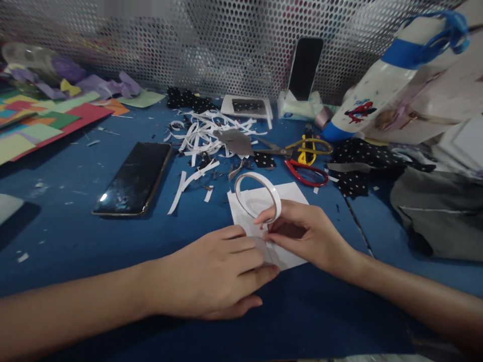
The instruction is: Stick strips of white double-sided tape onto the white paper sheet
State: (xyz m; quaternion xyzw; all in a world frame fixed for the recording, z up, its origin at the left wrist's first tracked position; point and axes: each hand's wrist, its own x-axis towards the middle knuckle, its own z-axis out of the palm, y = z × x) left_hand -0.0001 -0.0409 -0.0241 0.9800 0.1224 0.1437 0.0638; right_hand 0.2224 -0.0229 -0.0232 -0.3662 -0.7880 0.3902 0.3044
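Head view, blue tabletop [75,236].

Left hand [219,274], lower centre: palm down, fingers flat and extended, pressing on the near edge of the white card [264,201]. Not closed round anything.

Right hand [305,234], centre-right: fingers pinched at the card surface just beside the left fingertips; thumb and index hold the tape roll [258,196], which stands tilted on edge over the card, ring hooked over the index finger. Whether a strip is pulled out at the pinch: can't tell, too small.

Card lies flat at frame centre, partly under both hands.

Around:
- phone [134,178], dark screen up, left of centre, well apart from card.
- paper strips [204,136], white, piled above centre, w/ grey scrap on top.
- 2 scissors, upper right of card: yellow scissors [307,147], red scissors [305,172], near each other.
- 2nd phone [305,68] propped upright on tissue pack [298,108] against mesh wall [188,40].
- coloured paper [41,120], upper left.
- bottle [377,85], white/blue, lying tilted upper right.
- dotted fabric [358,156] right of scissors; grey cloth [437,211] at far right.
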